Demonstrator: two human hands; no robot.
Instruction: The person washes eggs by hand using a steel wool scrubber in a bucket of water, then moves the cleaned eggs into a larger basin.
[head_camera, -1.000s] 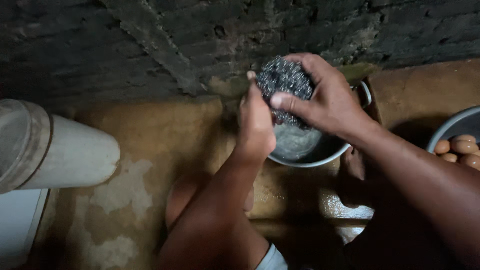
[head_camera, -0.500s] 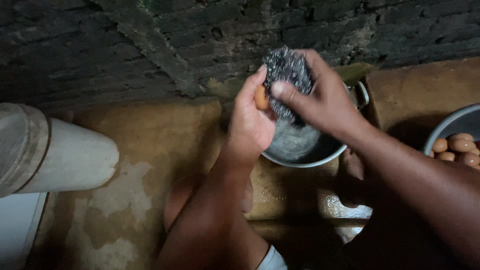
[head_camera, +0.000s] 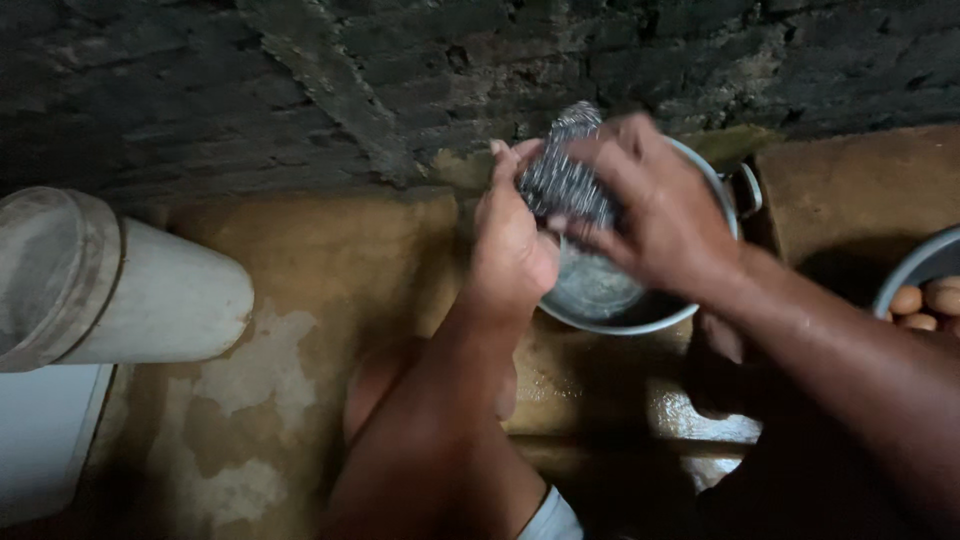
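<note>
1. My right hand (head_camera: 665, 215) is clamped on a steel-wool scourer (head_camera: 562, 180), held over the metal bowl (head_camera: 640, 315).
2. My left hand (head_camera: 512, 245) is cupped vs. the scourer; can't tell what's inside.
3. Eggs (head_camera: 925, 300) in 2nd bowl at the far right.

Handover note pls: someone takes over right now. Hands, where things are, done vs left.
Right hand: grip closed on a steel scrubber, pressed against the left hand.
Left hand: cupped and closed against the scrubber; whatever it holds is hidden.
Both hands are over a metal bowl with a little water in it, on the wet floor by the brick wall.
Second bowl of potatoes at far right; white jar lies at left.
Done: cannot tell how many are scrubbed.
Left: likely the potatoes in the right bowl.
</note>
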